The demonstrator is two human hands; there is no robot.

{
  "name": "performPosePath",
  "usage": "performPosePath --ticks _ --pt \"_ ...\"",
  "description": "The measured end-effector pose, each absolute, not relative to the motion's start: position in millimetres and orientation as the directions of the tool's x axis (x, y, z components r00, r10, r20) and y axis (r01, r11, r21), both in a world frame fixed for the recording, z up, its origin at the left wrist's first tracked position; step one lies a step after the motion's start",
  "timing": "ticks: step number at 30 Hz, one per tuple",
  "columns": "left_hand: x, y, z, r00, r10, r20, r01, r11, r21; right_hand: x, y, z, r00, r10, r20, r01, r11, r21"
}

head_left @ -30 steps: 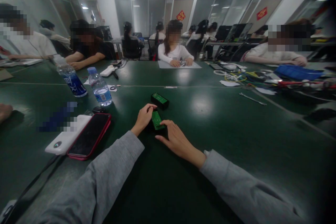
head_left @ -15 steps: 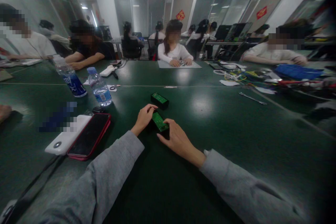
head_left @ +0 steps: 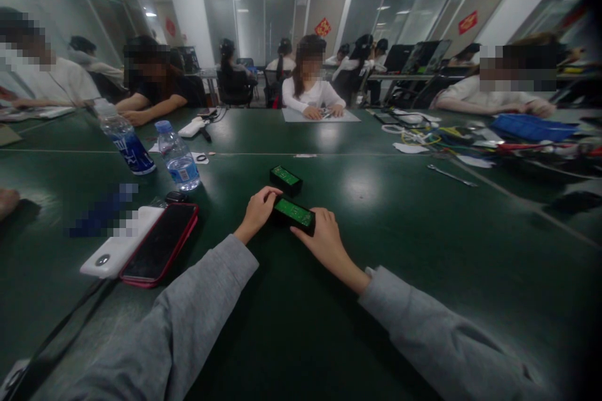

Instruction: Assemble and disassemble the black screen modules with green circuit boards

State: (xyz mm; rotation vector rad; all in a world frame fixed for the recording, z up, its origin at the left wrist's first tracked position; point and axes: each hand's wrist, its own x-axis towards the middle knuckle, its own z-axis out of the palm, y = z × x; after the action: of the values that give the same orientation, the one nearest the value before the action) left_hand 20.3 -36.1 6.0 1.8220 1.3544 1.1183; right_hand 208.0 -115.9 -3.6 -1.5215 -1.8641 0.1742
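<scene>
Between both hands' grip point(head_left: 324, 238) lies the green board point(head_left: 293, 212).

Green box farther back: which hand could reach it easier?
Probably the left. The left hand holds the near green box at its left end, fingers just short of the far green box. The right hand grips its right end, farther away.

1. My left hand point(head_left: 256, 213) grips the left end of a black module point(head_left: 294, 213) with a green board on top.
2. My right hand point(head_left: 324, 241) clasps its right end, and the module rests on the green table point(head_left: 376, 301).
3. A second module point(head_left: 286, 180) lies just beyond it, apart.
4. Toward the table's left edge, a red-cased phone point(head_left: 160, 241) touches a white power bank point(head_left: 120, 247). Two water bottles point(head_left: 177, 156) stand behind them.
</scene>
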Motion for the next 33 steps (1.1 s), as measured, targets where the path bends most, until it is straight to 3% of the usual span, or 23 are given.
performPosePath --ticks 8,14,18,23,26,30,33 --pt "19.7 -35.6 4.6 0.129 0.949 0.288 0.458 -0.314 0.831 205.8 -123.1 10.5 0.0 0.925 0.38 0.559 0.315 -0.767" --pt "20.3 -37.0 3.3 0.194 0.948 0.251 0.521 -0.316 0.793 202.8 -128.1 19.7 0.043 0.792 0.608 0.608 0.463 -0.646" --pt "21.4 -38.8 4.1 0.305 0.908 0.285 0.606 -0.417 0.677 202.1 -128.9 19.5 0.069 0.7 0.711 0.632 0.521 -0.574" --pt "25.3 -45.1 4.8 0.411 0.847 0.338 0.732 -0.527 0.431 203.0 -128.7 18.7 0.104 0.671 0.734 0.619 0.534 -0.576" --pt "28.5 -49.4 3.2 0.487 0.809 0.328 0.755 -0.579 0.307 204.5 -128.7 22.8 0.046 0.632 0.773 0.642 0.574 -0.507" --pt "31.0 -51.7 2.2 0.518 0.793 0.321 0.763 -0.598 0.246 206.2 -127.1 24.4 -0.02 0.61 0.793 0.677 0.592 -0.438" --pt "31.1 -52.0 3.4 0.525 0.787 0.323 0.759 -0.605 0.241 206.0 -124.0 19.3 0.018 0.681 0.732 0.675 0.532 -0.511"
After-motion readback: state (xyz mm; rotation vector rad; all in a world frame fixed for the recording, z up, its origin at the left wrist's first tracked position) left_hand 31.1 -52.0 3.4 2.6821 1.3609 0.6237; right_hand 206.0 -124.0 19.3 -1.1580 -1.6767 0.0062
